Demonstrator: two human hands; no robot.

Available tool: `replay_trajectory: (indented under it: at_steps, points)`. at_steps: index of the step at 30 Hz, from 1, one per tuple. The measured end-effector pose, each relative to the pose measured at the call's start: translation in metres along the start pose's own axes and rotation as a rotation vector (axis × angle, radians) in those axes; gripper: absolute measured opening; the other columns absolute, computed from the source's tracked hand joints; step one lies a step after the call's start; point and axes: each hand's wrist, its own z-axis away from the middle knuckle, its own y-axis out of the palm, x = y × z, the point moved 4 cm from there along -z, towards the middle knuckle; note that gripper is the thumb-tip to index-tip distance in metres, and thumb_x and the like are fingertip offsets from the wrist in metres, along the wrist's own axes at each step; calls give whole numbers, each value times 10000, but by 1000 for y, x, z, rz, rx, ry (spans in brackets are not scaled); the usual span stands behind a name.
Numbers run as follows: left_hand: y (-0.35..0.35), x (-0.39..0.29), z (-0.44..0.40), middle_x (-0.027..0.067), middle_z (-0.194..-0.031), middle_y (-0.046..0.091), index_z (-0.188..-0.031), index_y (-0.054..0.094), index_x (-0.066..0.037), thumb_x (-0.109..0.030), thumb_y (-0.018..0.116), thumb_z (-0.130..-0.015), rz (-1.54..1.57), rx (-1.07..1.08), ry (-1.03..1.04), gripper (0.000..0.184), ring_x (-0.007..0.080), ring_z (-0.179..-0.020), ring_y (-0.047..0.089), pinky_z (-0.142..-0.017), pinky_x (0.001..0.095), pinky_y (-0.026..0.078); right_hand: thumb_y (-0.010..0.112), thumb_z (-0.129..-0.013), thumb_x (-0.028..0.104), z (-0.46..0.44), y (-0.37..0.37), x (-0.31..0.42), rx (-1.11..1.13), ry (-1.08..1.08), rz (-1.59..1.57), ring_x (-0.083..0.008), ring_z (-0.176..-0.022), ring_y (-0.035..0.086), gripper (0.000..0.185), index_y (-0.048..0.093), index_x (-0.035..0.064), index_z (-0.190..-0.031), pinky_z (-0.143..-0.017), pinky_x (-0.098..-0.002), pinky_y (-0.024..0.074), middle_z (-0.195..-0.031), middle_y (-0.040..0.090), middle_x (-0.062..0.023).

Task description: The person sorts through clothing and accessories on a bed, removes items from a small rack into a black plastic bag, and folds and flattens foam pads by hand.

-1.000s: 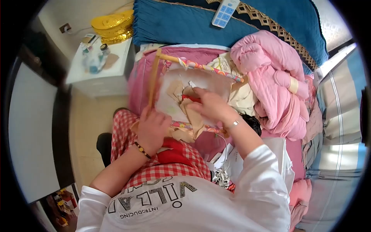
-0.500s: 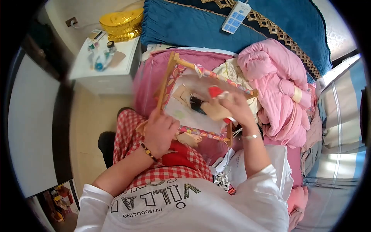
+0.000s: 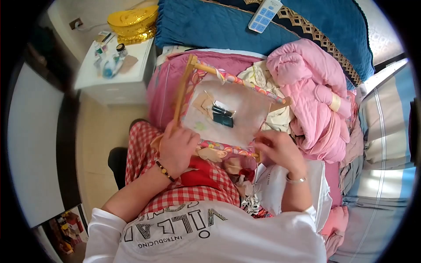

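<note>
Over the pink bedding [image 3: 163,90], I watch a wooden-barred frame [image 3: 182,90], its two long rods wrapped in bright patterned fabric, a pale cloth [image 3: 249,116] spanning between. Its long axis runs left to right, the right end slanting nearer the body. On the cloth I see a dark case [image 3: 222,119], a black tube [image 3: 221,110] and brown scraps [image 3: 201,104]. The left hand [image 3: 178,144] grips the left bar's near end; the right hand [image 3: 280,150] bends its fingers at the near right corner, whether holding anything I cannot tell.

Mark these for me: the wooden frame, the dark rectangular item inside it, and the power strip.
Wooden frame [image 3: 183,83]: head view, bare left bar.
Dark rectangular item [image 3: 222,120]: head view, its upper face.
Power strip [image 3: 265,16]: head view, middle of socket face.
</note>
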Motion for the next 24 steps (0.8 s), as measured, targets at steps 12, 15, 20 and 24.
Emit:
replay_trajectory:
  at_steps: [12, 15, 20, 24]
  points:
    - [0, -2, 0, 55, -924, 571, -957, 585, -85, -103, 491, -737, -1, 27, 32, 240, 200, -950, 545, -1027, 462, 287, 619, -725, 126, -160, 115, -49, 44, 5, 308, -347, -947, 583, 378, 555, 9, -1078, -816, -415, 475, -985, 615, -219]
    - [1, -1, -1, 49, -924, 571, -950, 586, -89, -108, 492, -738, -10, 20, 20, 233, 195, -951, 544, -1030, 457, 284, 633, -739, 121, -166, 105, -59, 96, -38, 226, -287, -891, 615, 361, 568, -3, -1071, -782, -365, 486, -942, 636, -177]
    - [0, -1, -4, 43, -922, 573, -950, 585, -90, -113, 497, -738, -14, 38, 25, 230, 190, -950, 543, -1029, 454, 285, 679, -778, 204, -158, 93, -80, 165, -51, -735, -147, -726, 604, 334, 616, 36, -1060, -675, -285, 471, -813, 646, -62]
    - [1, -2, -2, 51, -921, 575, -956, 583, -88, -113, 497, -740, -9, 40, 19, 234, 198, -952, 542, -1026, 454, 288, 621, -818, 315, -148, 64, -85, -189, 70, -236, -241, -740, 635, 301, 664, 36, -922, -682, -351, 475, -846, 662, -134]
